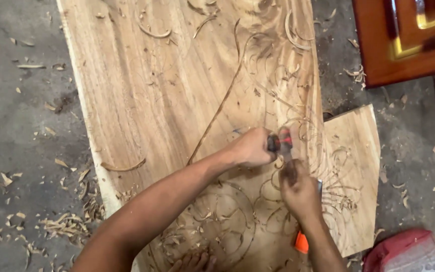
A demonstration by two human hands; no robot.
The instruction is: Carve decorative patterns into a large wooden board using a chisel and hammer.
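Note:
A long pale wooden plank (pixel 167 90) lies on the floor, with curling scroll lines cut into its near end. My left hand (pixel 250 147) is closed around a tool with a red and black handle (pixel 280 140) over the carved part. Just below it, my right hand (pixel 300 192) is closed on a thin dark tool shaft (pixel 288 163) that is blurred. A bit of grey metal (pixel 319 186) shows at the right hand's edge. The tool tips are hidden.
A smaller carved board (pixel 358 166) sticks out under the plank on the right. An orange object (pixel 301 243) lies beside my right forearm. Wood shavings (pixel 66 224) litter the grey concrete floor. A varnished red-brown panel (pixel 409 40) is top right, a red bag (pixel 404 252) bottom right. Toes (pixel 195 262) rest on the plank.

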